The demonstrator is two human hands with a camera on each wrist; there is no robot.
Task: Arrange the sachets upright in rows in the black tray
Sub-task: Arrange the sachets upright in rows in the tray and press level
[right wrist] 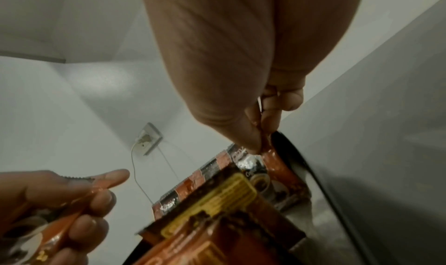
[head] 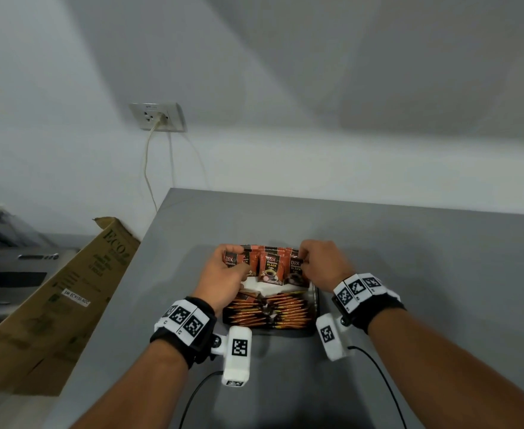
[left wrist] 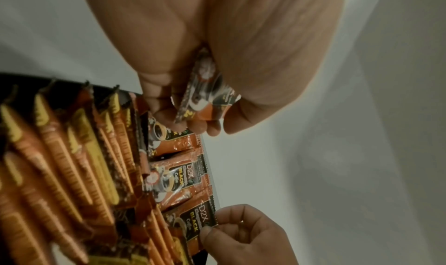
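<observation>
Left hand (head: 223, 274) and right hand (head: 322, 263), each grip pinching an upright sachet (head: 296, 269) above the black tray (head: 315, 300).

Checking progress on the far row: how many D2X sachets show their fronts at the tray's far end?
4. Leftmost sachet in the left hand; second sachet beside it; middle sachet; rightmost sachet, pinched by the right hand. Others behind are mostly hidden.

Head looks down; wrist views close, sharing black tray (head: 315, 300).
</observation>
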